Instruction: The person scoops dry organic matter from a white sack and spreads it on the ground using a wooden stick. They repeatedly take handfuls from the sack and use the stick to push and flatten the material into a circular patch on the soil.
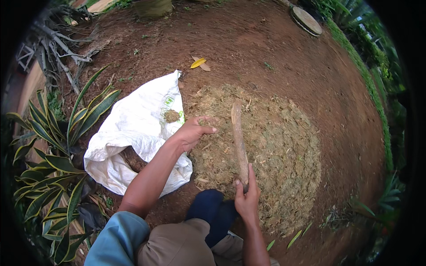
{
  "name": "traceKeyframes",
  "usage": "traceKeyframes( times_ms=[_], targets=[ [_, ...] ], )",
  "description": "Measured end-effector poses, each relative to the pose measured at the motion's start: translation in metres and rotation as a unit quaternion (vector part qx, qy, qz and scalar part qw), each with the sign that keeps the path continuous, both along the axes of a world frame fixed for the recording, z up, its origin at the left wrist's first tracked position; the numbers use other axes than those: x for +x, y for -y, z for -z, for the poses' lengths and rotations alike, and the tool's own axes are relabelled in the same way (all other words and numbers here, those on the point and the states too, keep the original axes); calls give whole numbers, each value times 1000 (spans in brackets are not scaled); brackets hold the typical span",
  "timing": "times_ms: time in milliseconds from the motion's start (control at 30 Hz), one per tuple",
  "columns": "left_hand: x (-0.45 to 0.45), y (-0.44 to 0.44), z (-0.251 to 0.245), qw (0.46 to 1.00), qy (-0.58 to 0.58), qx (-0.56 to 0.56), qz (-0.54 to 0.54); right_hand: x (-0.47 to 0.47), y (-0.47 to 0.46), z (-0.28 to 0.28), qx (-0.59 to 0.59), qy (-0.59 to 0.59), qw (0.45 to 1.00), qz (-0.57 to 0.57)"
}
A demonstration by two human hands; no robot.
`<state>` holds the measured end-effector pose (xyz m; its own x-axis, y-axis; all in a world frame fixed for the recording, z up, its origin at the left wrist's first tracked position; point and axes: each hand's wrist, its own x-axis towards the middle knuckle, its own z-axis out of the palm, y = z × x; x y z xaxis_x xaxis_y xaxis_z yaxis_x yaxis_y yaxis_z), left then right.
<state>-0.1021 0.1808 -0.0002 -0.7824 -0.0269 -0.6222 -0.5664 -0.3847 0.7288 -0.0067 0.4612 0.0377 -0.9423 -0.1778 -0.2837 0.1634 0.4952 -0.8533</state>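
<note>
A wooden stick (240, 143) is gripped near its lower end by my right hand (248, 196); it points away from me over a round, flat layer of fibrous tan-green plant material (286, 159). My left hand (196, 131) is over the left side of that layer, thumb and fingers apart, and nothing is plainly seen in it. Just left of it lies a white woven sack (133, 113) with green print, its rolled mouth open towards me and dark brown matter (132, 159) inside. A small clump of the fibrous material (171, 116) rests on the sack.
Variegated snake plants (63, 166) and exposed roots (63, 50) stand at the left. On the reddish soil (233, 43) lie a yellow leaf (198, 63) and a brown one. A round slab (306, 21) is at the upper right, beside a grass edge (366, 73). A pot's base (152, 7) shows at the top.
</note>
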Motion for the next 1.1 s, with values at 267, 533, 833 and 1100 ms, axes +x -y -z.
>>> traceKeyframes(
  times_ms=[267,533,833,1100],
  targets=[
    [-139,23,15,951,-42,-302,-46,-22,-13,-4,50,-24,998,1],
    [-193,41,47,861,-43,-506,7,-56,3,-6,51,-10,999,3],
    [-167,33,54,798,-89,-592,64,-121,46,4,64,-103,990,-73],
    [-160,37,53,852,-85,-516,26,-146,87,20,189,-28,971,-147]
  ],
)
